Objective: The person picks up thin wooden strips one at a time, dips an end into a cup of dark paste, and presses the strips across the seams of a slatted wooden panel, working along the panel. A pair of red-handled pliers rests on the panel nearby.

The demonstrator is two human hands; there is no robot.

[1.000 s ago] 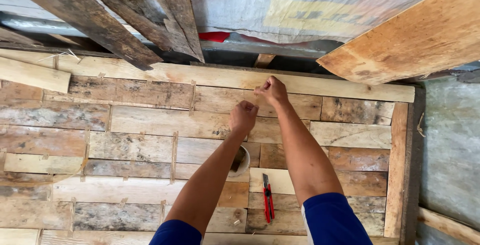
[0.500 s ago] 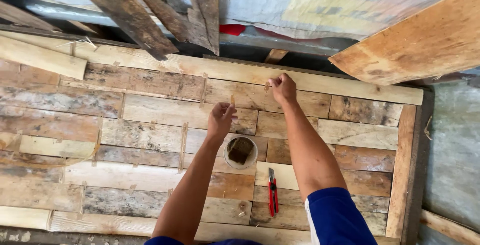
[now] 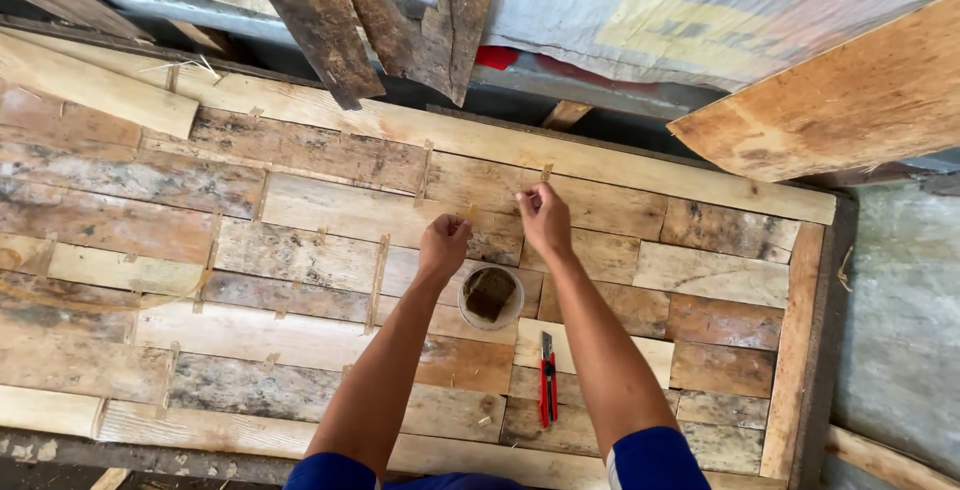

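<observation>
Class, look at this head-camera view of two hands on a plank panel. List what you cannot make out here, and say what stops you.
- Head view: whatever the right hand pinches is too small to identify.
- Left hand: its fingers curl under, hiding anything they hold.
- The dark lump in the small tub: too blurred to name.
- Red-handled tool: the tip is too small to make out.
- The panel: the left and bottom edges cut it off.

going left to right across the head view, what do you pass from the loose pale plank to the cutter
loose pale plank → left hand → small round tub → right hand and, nearer the person, the red cutter, both about level across
</observation>
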